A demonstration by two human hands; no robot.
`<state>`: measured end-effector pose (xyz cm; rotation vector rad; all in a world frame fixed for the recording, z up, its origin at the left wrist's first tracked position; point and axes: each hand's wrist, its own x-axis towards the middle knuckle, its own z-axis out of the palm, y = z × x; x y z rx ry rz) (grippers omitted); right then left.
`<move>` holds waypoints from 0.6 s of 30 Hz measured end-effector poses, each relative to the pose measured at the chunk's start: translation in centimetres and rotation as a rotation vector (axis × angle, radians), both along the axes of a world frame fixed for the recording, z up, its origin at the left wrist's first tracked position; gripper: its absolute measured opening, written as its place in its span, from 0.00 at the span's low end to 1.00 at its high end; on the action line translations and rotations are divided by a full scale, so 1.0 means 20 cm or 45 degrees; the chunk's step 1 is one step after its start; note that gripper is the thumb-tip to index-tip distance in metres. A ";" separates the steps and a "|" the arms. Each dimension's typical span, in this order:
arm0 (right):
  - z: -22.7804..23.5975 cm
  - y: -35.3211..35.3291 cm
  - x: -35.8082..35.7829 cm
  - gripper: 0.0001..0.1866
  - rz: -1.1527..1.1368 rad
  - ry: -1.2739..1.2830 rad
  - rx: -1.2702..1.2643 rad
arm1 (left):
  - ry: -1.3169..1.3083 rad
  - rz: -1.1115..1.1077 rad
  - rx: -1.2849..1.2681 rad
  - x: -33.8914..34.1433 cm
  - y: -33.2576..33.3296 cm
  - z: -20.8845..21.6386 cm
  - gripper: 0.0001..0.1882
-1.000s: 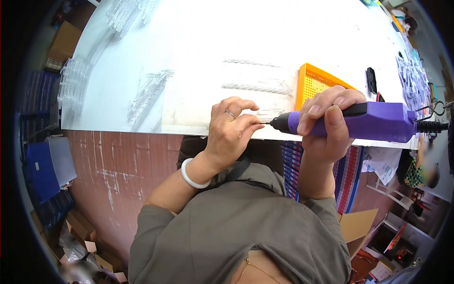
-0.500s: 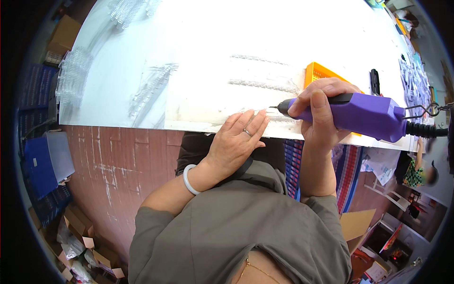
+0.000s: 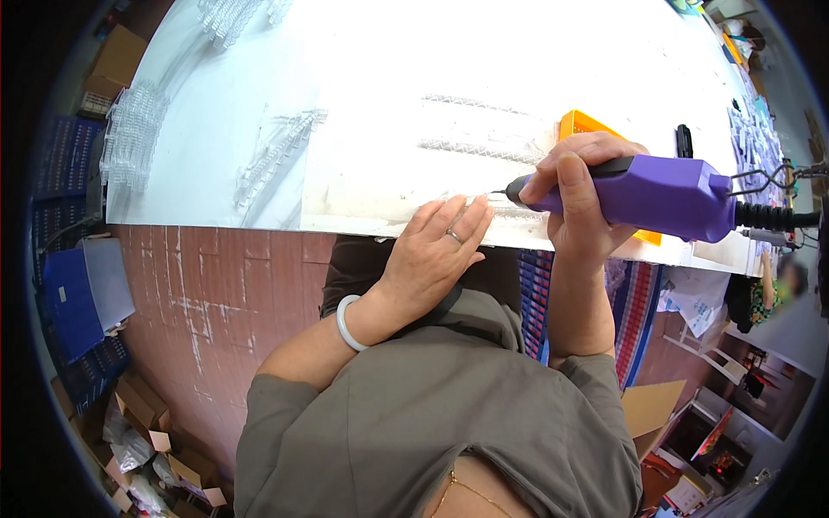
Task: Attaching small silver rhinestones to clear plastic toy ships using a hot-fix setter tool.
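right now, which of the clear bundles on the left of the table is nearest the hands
The slanting, rightmost bundle; the left-edge bundle and the far bundle lie farther from the left hand.

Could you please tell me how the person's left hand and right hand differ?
The left hand is palm down, fingers extended; the right hand curls around the purple power tool. The left hand wears a ring; none shows on the right hand. Both are ungloved.

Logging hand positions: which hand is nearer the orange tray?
Right. The right hand partly hides the orange tray; the left hand lies farther off, to its left.
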<state>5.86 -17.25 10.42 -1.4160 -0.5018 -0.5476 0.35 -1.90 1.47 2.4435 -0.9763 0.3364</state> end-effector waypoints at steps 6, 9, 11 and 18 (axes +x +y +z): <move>0.00 0.00 0.03 0.10 0.077 0.009 -0.046 | 0.021 -0.006 0.000 0.00 0.00 0.01 0.32; 0.02 0.01 0.04 0.07 0.139 -0.052 -0.150 | 0.020 -0.007 -0.012 0.01 0.00 0.01 0.32; 0.02 0.01 0.04 0.05 0.134 0.081 -0.216 | 0.015 -0.008 -0.016 0.00 0.00 0.01 0.32; 0.04 0.02 0.05 0.07 0.190 0.331 -0.088 | 0.004 0.016 -0.033 0.02 -0.02 0.01 0.32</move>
